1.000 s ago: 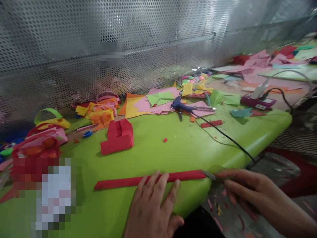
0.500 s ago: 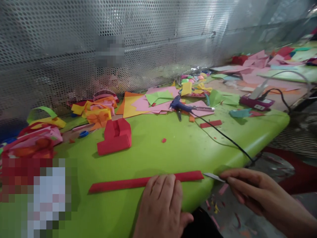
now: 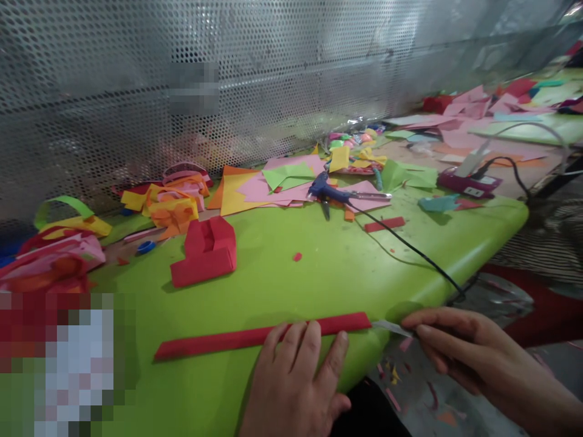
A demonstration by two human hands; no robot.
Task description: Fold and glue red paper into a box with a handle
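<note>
Beyond the red strip [image 3: 228,341], clear plastic [image 3: 359,123] holds small colourful pieces [image 3: 350,142].

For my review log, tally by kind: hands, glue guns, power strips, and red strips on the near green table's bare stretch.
Hands: 2, left hand and right hand
Red strips: 2, long strip and short strip
Glue gun: 1
Power strip: 1
Total: 6

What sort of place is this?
Probably a craft workspace: coloured sheets lie piled on the green table, a corded blue tool, apparently a glue gun, sits at the pile's edge, and the left hand rests on a red strip.
</note>
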